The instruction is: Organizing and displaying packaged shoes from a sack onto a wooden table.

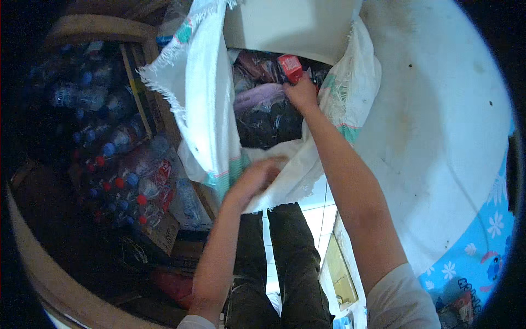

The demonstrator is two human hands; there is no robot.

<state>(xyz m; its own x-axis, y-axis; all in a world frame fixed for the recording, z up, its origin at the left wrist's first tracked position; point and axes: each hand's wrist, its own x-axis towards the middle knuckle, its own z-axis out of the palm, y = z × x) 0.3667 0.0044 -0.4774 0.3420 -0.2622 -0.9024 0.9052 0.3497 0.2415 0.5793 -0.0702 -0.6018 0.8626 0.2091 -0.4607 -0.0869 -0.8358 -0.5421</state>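
Observation:
A white woven plastic sack (pixel 209 94) with green bands and a frayed rim stands open in front of me. Inside it lie dark plastic bags or wrappers (pixel 269 125) and a purple plastic item (pixel 259 95). My right hand (pixel 303 91) is inside the sack's mouth, holding a small red carton (pixel 290 68) with writing on it. My left hand (pixel 259 177) is at the near rim of the sack, its fingers curled over the fabric and slightly blurred; how firmly it grips cannot be told.
On the left, a wooden frame (pixel 111 26) borders a dim area of plastic bottles with red and blue caps (pixel 119 182). A cardboard box (pixel 164 234) lies below them. A large white panel (pixel 402 123) stands at the right, beside a blue flower-patterned surface (pixel 448 269).

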